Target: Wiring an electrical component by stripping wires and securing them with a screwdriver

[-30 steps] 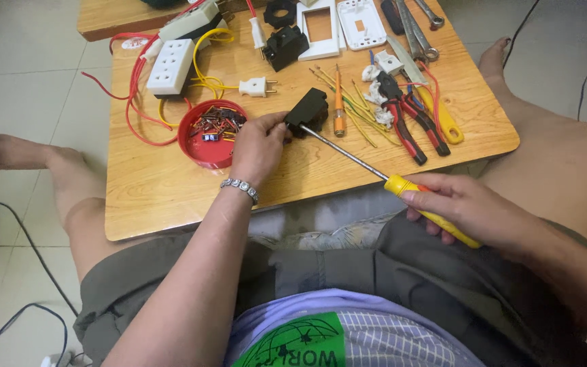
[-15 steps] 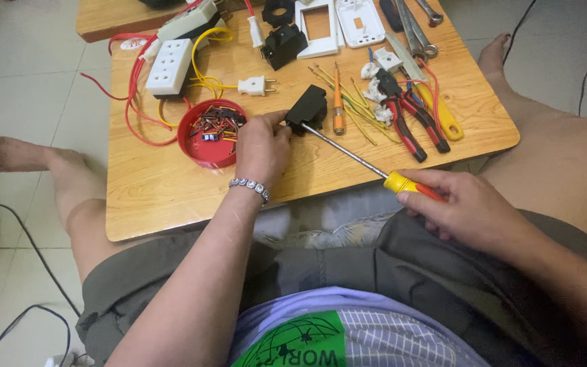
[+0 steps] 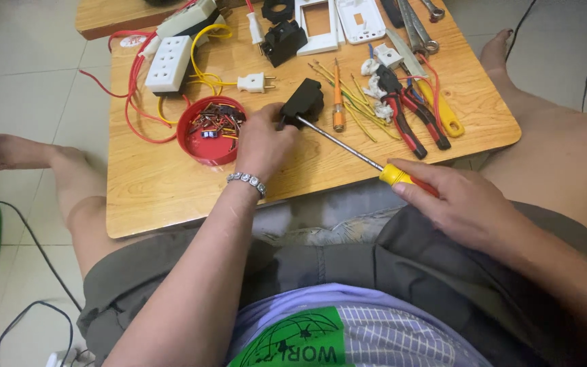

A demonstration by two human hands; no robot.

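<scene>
My left hand [image 3: 264, 141] rests on the low wooden table [image 3: 171, 197] and grips a black plastic plug body [image 3: 304, 100]. My right hand [image 3: 460, 204] holds a long screwdriver [image 3: 348, 147] by its yellow and red handle, below the table's front edge. The metal shaft runs up and left, and its tip meets the black plug body beside my left fingers. A silver bracelet sits on my left wrist.
A red bowl [image 3: 202, 139] of small screws and wire bits lies left of my left hand. Red-handled pliers [image 3: 409, 109], a small orange screwdriver [image 3: 338, 102], loose yellow wires, a white plug [image 3: 253, 83], a white power strip [image 3: 169, 63] with red cable and white cover plates fill the far side.
My right hand slid up the screwdriver handle and moved slightly left. My left hand stayed on the black plug body.
</scene>
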